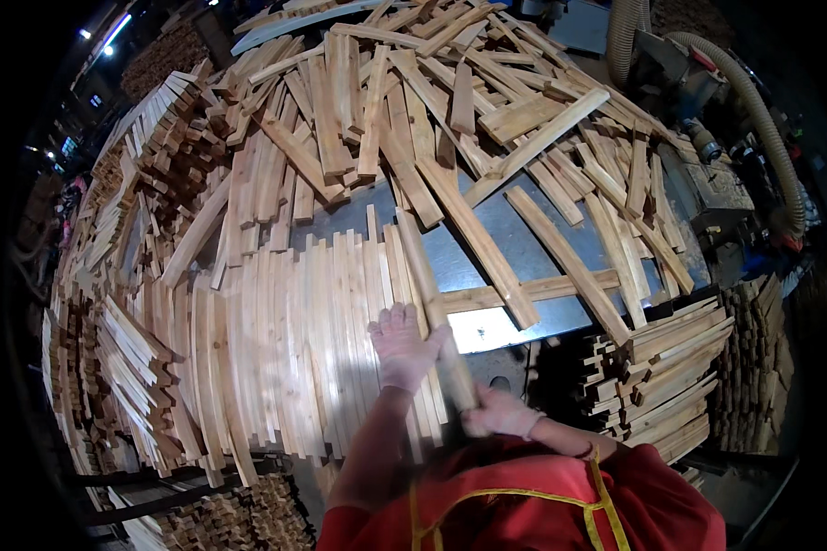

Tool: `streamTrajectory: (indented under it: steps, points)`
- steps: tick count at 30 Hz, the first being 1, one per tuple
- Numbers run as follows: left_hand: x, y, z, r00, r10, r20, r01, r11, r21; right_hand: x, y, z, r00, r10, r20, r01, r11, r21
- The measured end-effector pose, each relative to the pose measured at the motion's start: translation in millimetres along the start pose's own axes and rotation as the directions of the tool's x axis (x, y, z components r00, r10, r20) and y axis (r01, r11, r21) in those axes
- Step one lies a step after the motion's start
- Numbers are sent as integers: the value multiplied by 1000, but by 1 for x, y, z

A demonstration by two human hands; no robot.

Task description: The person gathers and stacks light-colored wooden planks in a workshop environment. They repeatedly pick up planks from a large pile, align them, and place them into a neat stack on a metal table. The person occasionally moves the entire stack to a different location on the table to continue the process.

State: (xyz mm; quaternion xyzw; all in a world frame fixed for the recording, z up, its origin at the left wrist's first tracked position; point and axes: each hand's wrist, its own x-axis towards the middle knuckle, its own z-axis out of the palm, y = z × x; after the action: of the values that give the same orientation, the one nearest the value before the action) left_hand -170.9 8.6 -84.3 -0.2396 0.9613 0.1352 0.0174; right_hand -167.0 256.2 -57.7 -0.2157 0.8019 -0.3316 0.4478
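A row of pale wooden slats [312, 340] lies side by side on the metal table, their near ends toward me. My left hand [404, 349], in a thin pale glove, rests flat on the row's right part with its fingers stretched out. Its thumb reaches the side of a longer wooden slat [421, 266] at the row's right edge. Around that slat's near end my right hand [504, 413], gloved too, is closed; its fingertips are slightly blurred. The slat's far end points away from me, over the table.
Loose wooden pieces [358, 101] are heaped across the far side of the metal table [446, 253]. Stacked slats stand at the left [129, 367] and right [675, 367]. More wood [234, 514] sits below at lower left. Machinery with a ribbed hose [772, 138] stands at far right.
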Motion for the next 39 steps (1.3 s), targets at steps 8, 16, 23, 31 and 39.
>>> streamTrajectory:
  steps: [8, 16, 23, 31, 39]
  points:
    - [-12, 33, -32, 986, 35, -166, -21, 996, 85, 112, -69, -154, 811, -363, -459, 178, 900, -397]
    - [-8, 32, -9, 969, 83, -233, -57, 992, 117, 164, -36, -184, 898, -177, -403, 363, 816, 449]
    - [-10, 26, -20, 979, 80, -187, -78, 997, 19, 122, -15, -132, 964, -264, -3, 101, 356, 929]
    - [11, 60, -88, 971, -230, 62, 237, 911, -337, 138, -14, -46, 937, -340, 75, 146, 579, 802]
    - [-28, -59, -73, 954, -277, -113, 182, 837, -515, 118, -61, -36, 960, -273, 69, 150, 704, 694]
